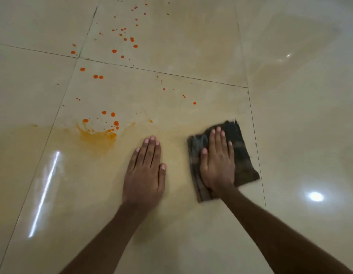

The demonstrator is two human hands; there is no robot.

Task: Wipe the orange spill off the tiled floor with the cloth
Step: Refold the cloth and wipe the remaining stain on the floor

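Observation:
A dark folded cloth lies flat on the cream tiled floor, right of centre. My right hand presses flat on top of it, fingers together. My left hand rests palm down on the bare tile beside it, holding nothing. An orange smear spreads on the tile to the left of my left hand, with a pale yellowish film around it. Orange droplets trail away from the smear toward the top of the view, with a denser cluster of droplets farther off.
Dark grout lines divide the large glossy tiles. Bright light reflections glare at the lower left and at the right. Nothing else stands on the floor in view.

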